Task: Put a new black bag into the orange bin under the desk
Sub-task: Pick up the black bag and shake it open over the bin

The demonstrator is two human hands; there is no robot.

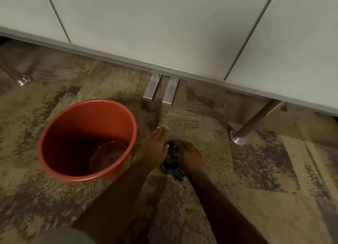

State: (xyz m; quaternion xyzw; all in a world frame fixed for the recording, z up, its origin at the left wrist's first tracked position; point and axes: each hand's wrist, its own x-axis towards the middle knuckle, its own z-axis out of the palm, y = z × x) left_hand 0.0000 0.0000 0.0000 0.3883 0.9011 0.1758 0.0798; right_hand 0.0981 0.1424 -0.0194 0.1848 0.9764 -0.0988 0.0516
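Orange bin (pixel 54 143) unlined at centre left, both hands just right of it, right hand (pixel 189 157) gripping crumpled black bag (pixel 171 166), left hand (pixel 155 145) with fingers extended, touching bag

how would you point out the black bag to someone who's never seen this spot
Start at the white desk edge and look down to the patterned carpet, where an orange bin stands. Just right of the bin, the left hand and right hand meet over a small crumpled bundle. That glossy black bag is the only dark shiny thing there.

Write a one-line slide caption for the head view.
Both hands, left hand and right hand, work a folded black bag beside the unlined orange bin on the carpet.
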